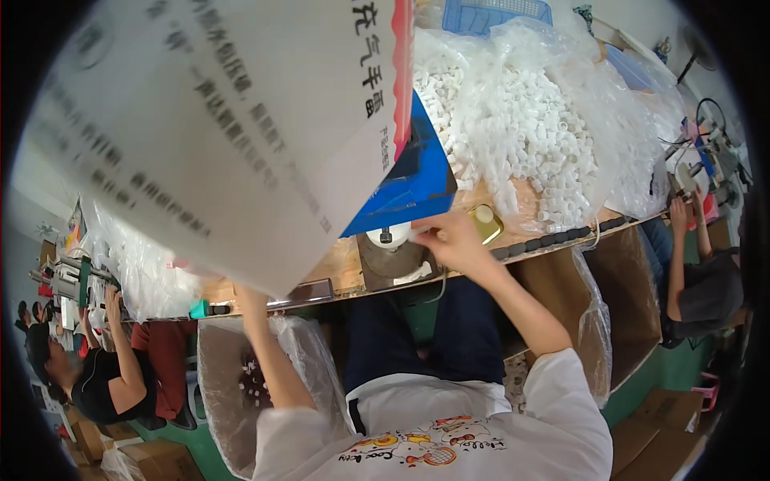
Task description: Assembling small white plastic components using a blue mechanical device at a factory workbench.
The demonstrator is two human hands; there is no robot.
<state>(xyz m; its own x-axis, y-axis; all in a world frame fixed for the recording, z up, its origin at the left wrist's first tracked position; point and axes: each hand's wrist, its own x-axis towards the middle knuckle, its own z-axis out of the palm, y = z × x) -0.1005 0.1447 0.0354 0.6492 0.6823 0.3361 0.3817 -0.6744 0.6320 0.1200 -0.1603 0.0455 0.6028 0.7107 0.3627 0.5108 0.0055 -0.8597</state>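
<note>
My right hand [459,242] is at the blue machine [409,192], its thumb and fingers closed in a pinch beside a white round part [391,237] on the machine's base [393,264]. Whatever lies between those fingertips is too small to make out. A large printed white sheet [241,120] hangs close in front of the view and covers my left hand; only the left forearm [273,353] shows below it. Just right of my right hand sits a yellow-rimmed dish [491,228] with a pale round piece in it.
Short white plastic tubes [553,152] are heaped in clear plastic beyond the right hand. Lined boxes [224,377] stand below the bench edge on both sides. One person [100,377] works at the left, another [706,289] at the right. A blue basket [497,14] is at the back.
</note>
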